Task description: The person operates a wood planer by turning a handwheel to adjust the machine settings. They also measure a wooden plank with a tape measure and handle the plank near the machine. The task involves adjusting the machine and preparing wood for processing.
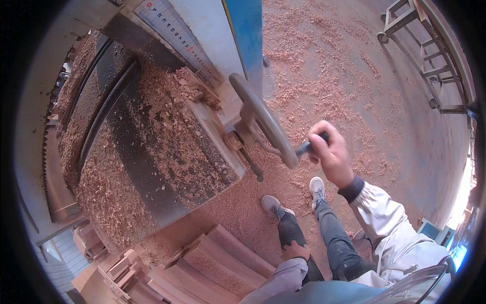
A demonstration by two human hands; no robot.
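Observation:
My right hand (329, 152) grips the dark crank handle (303, 148) on the rim of a grey handwheel (262, 114). The hand is slightly blurred. That wheel stands at the side of a woodworking machine, apparently a thickness planer, whose metal table (133, 163) is strewn with wood shavings (167, 140). Below the wheel's hub a short lever (251, 165) with a knob sticks out. My left hand (296, 250) rests low against my dark trouser leg, and its fingers are partly hidden.
A numbered scale (178, 38) is fixed to the machine beside a blue panel (246, 38). Curved wooden pieces (224, 262) lie stacked at the lower left, with smaller wood blocks (121, 269) beside them. Shavings cover the floor (322, 68). A wheeled metal rack (429, 57) stands at upper right.

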